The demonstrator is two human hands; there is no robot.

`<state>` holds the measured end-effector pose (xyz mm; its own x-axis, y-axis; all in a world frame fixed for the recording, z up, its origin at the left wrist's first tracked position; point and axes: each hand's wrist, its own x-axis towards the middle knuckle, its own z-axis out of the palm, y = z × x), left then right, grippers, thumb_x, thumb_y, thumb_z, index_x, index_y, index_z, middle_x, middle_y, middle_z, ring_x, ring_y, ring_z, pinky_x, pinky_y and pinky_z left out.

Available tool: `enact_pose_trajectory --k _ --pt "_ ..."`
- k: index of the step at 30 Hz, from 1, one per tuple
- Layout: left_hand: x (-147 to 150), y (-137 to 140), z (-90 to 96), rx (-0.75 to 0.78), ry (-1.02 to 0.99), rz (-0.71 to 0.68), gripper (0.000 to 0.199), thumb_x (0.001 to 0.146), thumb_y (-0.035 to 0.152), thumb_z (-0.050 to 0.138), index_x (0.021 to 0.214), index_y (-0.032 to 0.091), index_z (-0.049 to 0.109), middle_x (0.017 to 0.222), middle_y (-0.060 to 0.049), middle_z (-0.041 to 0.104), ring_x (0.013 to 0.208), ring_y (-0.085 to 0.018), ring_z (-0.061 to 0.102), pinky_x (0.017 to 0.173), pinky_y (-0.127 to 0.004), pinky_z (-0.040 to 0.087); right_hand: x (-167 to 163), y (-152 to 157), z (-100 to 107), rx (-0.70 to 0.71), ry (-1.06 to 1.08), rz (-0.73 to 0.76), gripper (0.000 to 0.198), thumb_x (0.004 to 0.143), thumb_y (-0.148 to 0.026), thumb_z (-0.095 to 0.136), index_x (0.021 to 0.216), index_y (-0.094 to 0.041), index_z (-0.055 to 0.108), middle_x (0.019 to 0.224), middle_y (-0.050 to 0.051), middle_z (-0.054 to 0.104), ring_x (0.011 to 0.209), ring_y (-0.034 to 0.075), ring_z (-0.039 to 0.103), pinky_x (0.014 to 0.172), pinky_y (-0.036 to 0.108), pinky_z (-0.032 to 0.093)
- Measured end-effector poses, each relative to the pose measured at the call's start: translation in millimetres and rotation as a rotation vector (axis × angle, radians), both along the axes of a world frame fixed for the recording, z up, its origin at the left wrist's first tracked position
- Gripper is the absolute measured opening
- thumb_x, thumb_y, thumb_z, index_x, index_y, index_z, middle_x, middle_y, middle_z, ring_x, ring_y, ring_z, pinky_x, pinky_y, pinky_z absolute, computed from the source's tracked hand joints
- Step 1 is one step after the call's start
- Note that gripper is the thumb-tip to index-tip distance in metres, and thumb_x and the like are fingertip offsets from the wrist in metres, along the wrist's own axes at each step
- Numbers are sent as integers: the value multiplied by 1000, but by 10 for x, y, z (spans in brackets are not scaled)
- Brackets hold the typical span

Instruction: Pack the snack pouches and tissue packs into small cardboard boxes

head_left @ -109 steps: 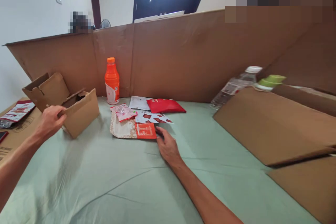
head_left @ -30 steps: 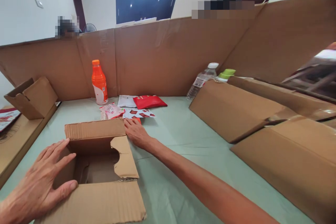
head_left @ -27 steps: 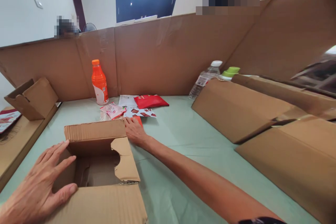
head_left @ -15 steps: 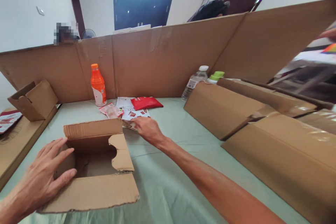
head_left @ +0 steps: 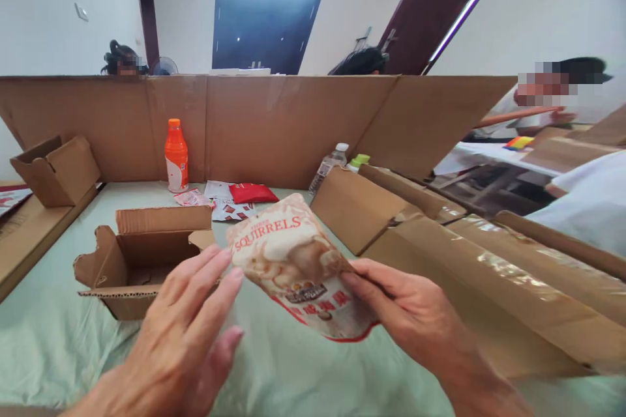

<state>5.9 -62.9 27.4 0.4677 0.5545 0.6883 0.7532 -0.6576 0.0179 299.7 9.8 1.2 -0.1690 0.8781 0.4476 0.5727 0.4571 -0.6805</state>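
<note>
My right hand [head_left: 411, 313] pinches the edge of a snack pouch [head_left: 298, 267] printed with "Squirrels", held tilted above the green cloth. My left hand [head_left: 190, 326] is open, fingers stretched toward the pouch's left edge; whether the fingertips touch it I cannot tell. Behind the left hand stands an open cardboard box [head_left: 141, 254] with its flaps up, partly covered by that hand. Farther back lie a red packet [head_left: 252, 193], a white packet with brown pieces on it [head_left: 233, 210] and a small pink packet [head_left: 192, 198].
An orange bottle [head_left: 176, 156] stands against the cardboard partition [head_left: 293, 124]. A clear bottle [head_left: 328, 168] leans near large cartons [head_left: 450, 287] on the right. A smaller box [head_left: 61, 172] sits at the left. Other people [head_left: 562, 81] are beyond the partition and at the right.
My right hand has brought the snack pouch from beside the other packets toward me. My left hand has left the box and moved right, toward the pouch. The view has shifted.
</note>
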Motion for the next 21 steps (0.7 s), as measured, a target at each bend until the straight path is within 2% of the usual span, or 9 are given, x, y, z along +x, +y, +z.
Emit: enact_pose_trajectory --k 4,6,8,12,14,16,17,19,21 --pt "337 26 -209 -118 -149 -63 48 98 16 51 144 9 41 135 -20 66 127 -27 63 103 -43 57 -42 -362 119 79 -30 128 29 94 -39 57 76 -24 73 60 1 66 50 14 59 47 22 48" --pt "411 -17 -302 -226 -274 -122 41 98 15 51 139 14 47 121 -15 74 106 -23 72 88 -36 62 -70 -469 126 78 -33 183 28 95 -37 56 78 -26 74 63 3 68 53 16 61 49 24 50" --pt "433 -80 -351 -386 -395 -182 28 97 13 50 124 20 57 100 -6 77 81 -17 72 72 -27 59 -104 -532 106 53 -34 229 26 96 -34 54 81 -27 75 65 3 69 54 17 63 50 25 51" --pt "385 -182 -325 -592 -526 -206 12 96 15 53 95 20 64 74 3 69 60 -10 59 57 -19 46 -180 -581 15 -53 20 262 23 94 -33 55 84 -27 75 68 2 71 58 16 65 55 23 54" --pt "349 -215 -309 -606 -555 -182 12 96 16 53 92 19 64 71 3 66 58 -9 56 55 -18 43 -217 -590 -42 -137 82 268 19 89 -34 63 102 -28 76 84 3 77 71 17 71 64 23 58" --pt "319 -247 -325 -628 -560 -162 14 95 15 51 91 19 64 70 3 66 58 -9 55 55 -18 41 -252 -585 -98 -258 120 328 40 81 -35 73 121 -29 71 100 4 78 84 19 73 72 25 59" --pt "308 -263 -345 -643 -550 -155 14 94 15 51 90 19 64 69 2 66 57 -9 55 55 -18 41 -269 -577 -123 -329 122 375 44 78 -37 75 121 -28 70 100 4 78 85 20 73 72 26 59" --pt "289 -293 -402 -671 -530 -147 14 92 15 52 88 18 65 70 1 67 58 -10 56 55 -19 40 -305 -551 -167 -450 104 457 28 78 -43 75 98 -24 75 81 2 73 71 17 67 64 25 56" --pt "274 -316 -465 -694 -521 -145 14 90 16 53 86 18 66 70 -1 68 59 -11 57 54 -20 40 -349 -525 -198 -544 105 504 33 81 -52 72 72 -20 69 63 0 60 59 14 55 54 23 49"
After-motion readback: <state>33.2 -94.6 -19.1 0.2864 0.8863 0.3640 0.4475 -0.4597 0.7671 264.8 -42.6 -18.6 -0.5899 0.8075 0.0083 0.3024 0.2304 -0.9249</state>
